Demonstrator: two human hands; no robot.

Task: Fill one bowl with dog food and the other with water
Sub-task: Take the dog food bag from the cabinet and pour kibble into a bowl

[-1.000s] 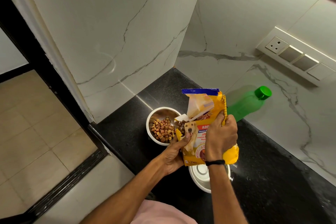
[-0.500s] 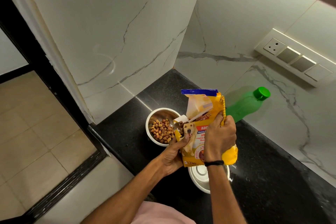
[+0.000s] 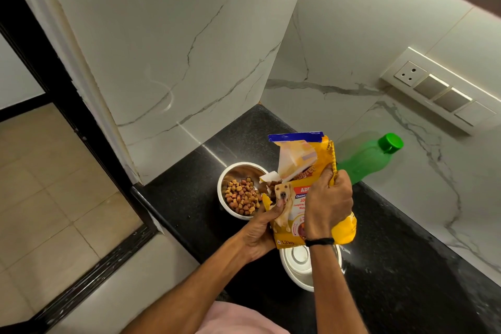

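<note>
Standing behind the food bag (image 3: 321, 156), green bottle (image 3: 363, 161); white bowl (image 3: 298, 266) half-hidden.

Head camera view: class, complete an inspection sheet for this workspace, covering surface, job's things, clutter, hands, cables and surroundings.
Surface: black countertop, glossy, set in a wall corner.
Job's things: steel bowl holding kibble; dog food bag held with its torn corner over that bowl; second bowl nearer the person, partly hidden, contents unclear; green bottle, capped, by the wall.
Clutter: nothing seen.
Hands: left hand grips the bag's lower left edge; right hand grips its right edge.
Cables: nothing seen.
Surroundings: marble-look walls, switch panel, tiled floor.
</note>
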